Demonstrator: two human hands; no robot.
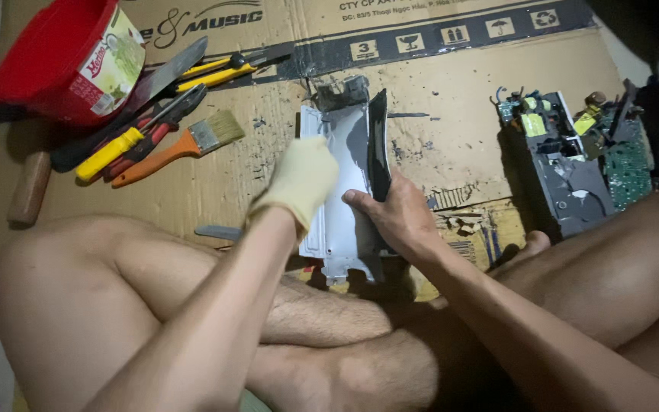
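Note:
A grey metal casing with a black side panel lies on the cardboard sheet in front of my crossed legs. My left hand, in a pale cloth glove, rests on the casing's left part with its fingers curled. My bare right hand grips the casing's lower right edge, thumb on the grey surface beside the black panel. A dark bracket sticks up at the casing's far end.
A red plastic tub stands at the far left. Next to it lie a knife, yellow-handled tools, pliers and an orange-handled paintbrush. Dismantled electronics with a green circuit board sit at the right.

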